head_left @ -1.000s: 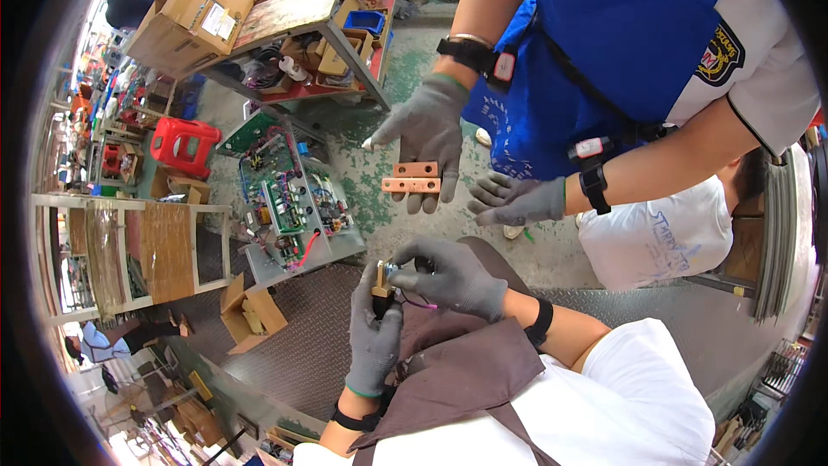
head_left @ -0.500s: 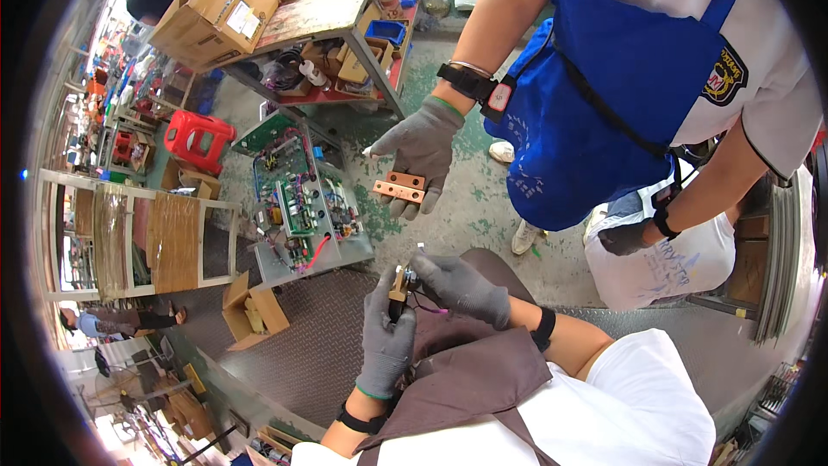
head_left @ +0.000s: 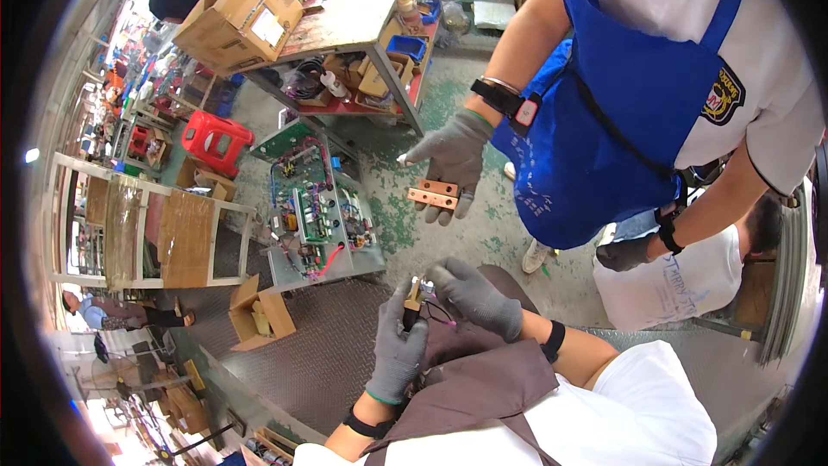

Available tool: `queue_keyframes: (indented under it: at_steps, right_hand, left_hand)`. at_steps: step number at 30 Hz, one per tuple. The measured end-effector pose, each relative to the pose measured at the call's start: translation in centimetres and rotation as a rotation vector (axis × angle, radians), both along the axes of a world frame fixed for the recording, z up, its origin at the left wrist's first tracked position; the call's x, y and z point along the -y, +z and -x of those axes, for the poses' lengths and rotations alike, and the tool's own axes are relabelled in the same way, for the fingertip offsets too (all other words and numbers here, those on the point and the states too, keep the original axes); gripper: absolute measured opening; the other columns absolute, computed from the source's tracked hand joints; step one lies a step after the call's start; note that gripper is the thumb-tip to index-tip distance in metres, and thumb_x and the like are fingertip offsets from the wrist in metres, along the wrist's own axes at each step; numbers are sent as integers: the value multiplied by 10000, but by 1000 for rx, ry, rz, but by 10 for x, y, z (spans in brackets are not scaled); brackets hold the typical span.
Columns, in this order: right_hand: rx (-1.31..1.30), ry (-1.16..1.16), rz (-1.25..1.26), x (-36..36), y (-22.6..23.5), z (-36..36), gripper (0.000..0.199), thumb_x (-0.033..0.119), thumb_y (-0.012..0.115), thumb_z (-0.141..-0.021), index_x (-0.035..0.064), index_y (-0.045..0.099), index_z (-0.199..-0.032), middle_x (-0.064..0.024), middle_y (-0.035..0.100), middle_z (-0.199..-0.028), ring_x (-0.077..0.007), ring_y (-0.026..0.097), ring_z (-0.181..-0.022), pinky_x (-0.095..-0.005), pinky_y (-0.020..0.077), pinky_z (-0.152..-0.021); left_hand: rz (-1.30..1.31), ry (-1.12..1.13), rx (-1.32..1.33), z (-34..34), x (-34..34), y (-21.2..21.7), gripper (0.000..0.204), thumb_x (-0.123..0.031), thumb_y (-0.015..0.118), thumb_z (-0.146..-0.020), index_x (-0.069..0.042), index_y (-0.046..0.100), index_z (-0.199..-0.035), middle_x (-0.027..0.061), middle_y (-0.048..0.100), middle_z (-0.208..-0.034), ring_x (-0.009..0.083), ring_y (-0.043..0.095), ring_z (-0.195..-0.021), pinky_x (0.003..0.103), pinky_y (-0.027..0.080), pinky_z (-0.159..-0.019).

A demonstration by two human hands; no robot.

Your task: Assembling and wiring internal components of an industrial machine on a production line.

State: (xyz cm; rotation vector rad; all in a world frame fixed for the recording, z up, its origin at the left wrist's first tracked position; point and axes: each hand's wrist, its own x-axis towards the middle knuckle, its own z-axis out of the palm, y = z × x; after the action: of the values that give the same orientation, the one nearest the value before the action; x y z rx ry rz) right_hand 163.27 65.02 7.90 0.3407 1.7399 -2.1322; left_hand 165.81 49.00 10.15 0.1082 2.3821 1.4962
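Note:
In front of my lap, my left hand (head_left: pixel 399 350), in a grey glove, is closed around a small brass-coloured and black block (head_left: pixel 414 300). My gloved right hand (head_left: pixel 476 295) is closed at the upper end of that block, its fingertips beside small silvery bits; what exactly it pinches is hidden. A thin purple wire (head_left: pixel 448 322) hangs below the right fingers. Across from me, a co-worker's gloved open palm (head_left: pixel 454 158) holds out copper bars (head_left: pixel 435 193) with round holes, apart from my hands.
An opened metal chassis with circuit boards (head_left: pixel 319 212) stands left of the co-worker's hand. A cardboard box (head_left: pixel 259 315) lies on the tread-plate floor, with a red stool (head_left: pixel 216 143) farther off. A workbench (head_left: pixel 354 13) stands behind. Another person in white (head_left: pixel 673 289) crouches at right.
The whole view has shifted a little, with the surroundings now farther right. My hands stay together on the block, the right one slightly raised. The co-worker still holds out the copper bars.

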Motion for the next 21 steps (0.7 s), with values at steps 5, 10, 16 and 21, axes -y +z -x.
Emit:
queue_keyframes:
  at_steps: [5, 10, 16, 21]
  right_hand:
    - [-206, 118, 60, -2, -11, 5, 391, 373, 353, -975, 49, 529, -846, -15, 493, -653, -89, 448, -575, -265, 377, -511]
    - [-81, 58, 229, 4, 20, -1, 333, 345, 459, -950, 29, 558, -989, -22, 524, -760, -83, 484, -662, -242, 421, -550]
    - [-362, 227, -71, 2, -44, -5, 236, 194, 371, -974, 73, 526, -1106, -72, 554, -843, -158, 497, -634, -281, 429, -548]
    - [-112, 124, 241, 7, -43, -8, 314, 334, 381, -974, 101, 566, -874, -3, 486, -642, -93, 435, -510, -225, 354, -461]
  left_hand:
    - [-63, -20, 4, 12, -5, 5, 636, 32, 480, -758, -5, 327, -1374, 103, 429, -1285, 180, 440, -1171, 299, 340, -1004]
    - [-175, 96, -140, -1, 4, -30, 497, -85, 566, -803, -33, 457, -1285, 131, 547, -1107, 215, 516, -1047, 331, 407, -907]
    - [-237, 60, -102, 4, -1, -27, 518, -58, 580, -827, -18, 421, -1319, 123, 550, -1210, 191, 512, -1117, 294, 403, -946]
    - [-223, 81, -120, 3, 5, -41, 526, -69, 552, -829, -22, 406, -1332, 156, 553, -1193, 205, 535, -1093, 306, 422, -927]
